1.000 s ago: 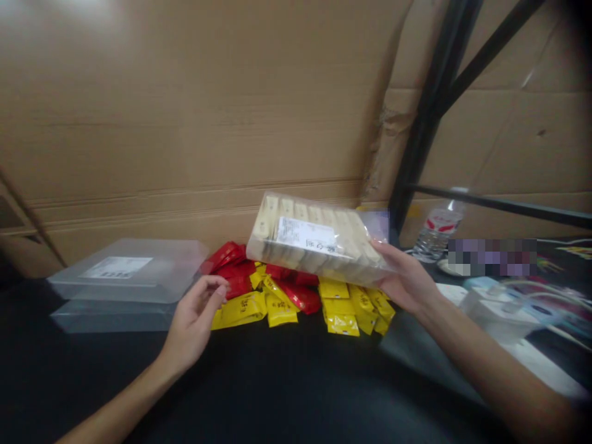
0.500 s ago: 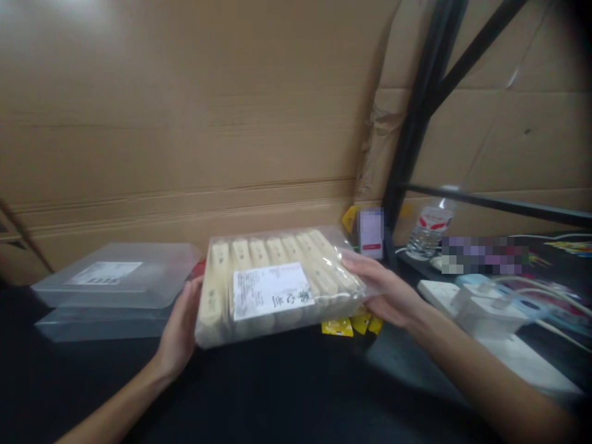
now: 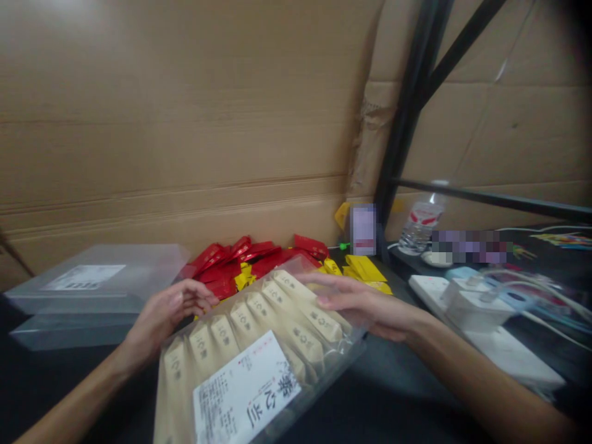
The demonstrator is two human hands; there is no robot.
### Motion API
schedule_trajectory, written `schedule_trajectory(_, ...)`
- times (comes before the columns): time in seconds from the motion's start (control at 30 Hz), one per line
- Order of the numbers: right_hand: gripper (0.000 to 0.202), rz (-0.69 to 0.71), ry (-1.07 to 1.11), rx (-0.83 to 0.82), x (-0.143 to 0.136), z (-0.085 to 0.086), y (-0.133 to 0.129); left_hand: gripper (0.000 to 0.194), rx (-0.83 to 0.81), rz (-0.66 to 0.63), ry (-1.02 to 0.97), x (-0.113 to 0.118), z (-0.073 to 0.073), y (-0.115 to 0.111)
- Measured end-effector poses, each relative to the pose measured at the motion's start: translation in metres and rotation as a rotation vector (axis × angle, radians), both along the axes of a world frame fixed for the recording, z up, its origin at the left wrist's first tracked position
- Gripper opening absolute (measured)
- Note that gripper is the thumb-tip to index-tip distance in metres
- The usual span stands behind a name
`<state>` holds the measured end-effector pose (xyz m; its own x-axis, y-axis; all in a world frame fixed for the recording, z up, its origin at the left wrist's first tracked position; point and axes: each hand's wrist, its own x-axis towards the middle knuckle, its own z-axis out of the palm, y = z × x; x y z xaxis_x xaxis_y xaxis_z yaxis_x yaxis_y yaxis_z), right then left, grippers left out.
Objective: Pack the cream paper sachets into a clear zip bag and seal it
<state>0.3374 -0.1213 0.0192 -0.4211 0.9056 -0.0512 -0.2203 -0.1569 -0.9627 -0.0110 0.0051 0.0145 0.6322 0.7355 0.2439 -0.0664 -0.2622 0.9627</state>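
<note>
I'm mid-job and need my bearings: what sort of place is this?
Likely a work table in a storeroom or workshop: cardboard stands behind it, a black metal frame rises at right, and plastic boxes sit beside red packets.

Clear pack (image 3: 231,345), lower centre of frame, its right end in my right hand (image 3: 370,305). Cream packets (image 3: 215,338) in a row inside, dark lettering showing. White printed label (image 3: 245,394) across the face. Pack slants up rightward; bottom cropped.

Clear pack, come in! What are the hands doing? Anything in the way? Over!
Right hand grips clear pack by its right end. Left hand at its left edge, contact unclear. Red packets, yellow packets beyond.
</note>
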Motion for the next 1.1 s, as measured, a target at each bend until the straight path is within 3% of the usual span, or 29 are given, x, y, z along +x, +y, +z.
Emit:
schedule_trajectory(0.13, 0.063, 0.019, -0.068, 0.051, 0.0, 0.005, -0.003, 0.048, 0.217, -0.11, 0.272, -0.007, 0.004, 0.0)
schedule_trajectory(0.3, 0.05, 0.083, -0.211, 0.189, 0.011, 0.012, -0.008, 0.07, 0.324, -0.079, 0.506, -0.003, 0.002, -0.013)
schedule_trajectory(0.53, 0.065, 0.351, -0.304, 0.008, 0.02, 0.015, -0.005, 0.046, 0.333, -0.087, 0.643, -0.004, 0.009, -0.013)
schedule_trajectory(0.7, 0.073, 0.486, -0.352, -0.098, 0.018, 0.018, -0.006, 0.041, 0.359, -0.072, 0.682, -0.007, 0.017, -0.009)
schedule_trajectory(0.93, 0.065, 0.435, -0.267, -0.071, 0.016, 0.001, 0.005, 0.038, 0.396, -0.031, 0.659, -0.004, 0.017, -0.01)
schedule_trajectory(1.1, 0.06, 0.306, -0.241, -0.055, 0.015, -0.003, 0.005, 0.033, 0.347, -0.009, 0.643, 0.0, 0.015, -0.011)
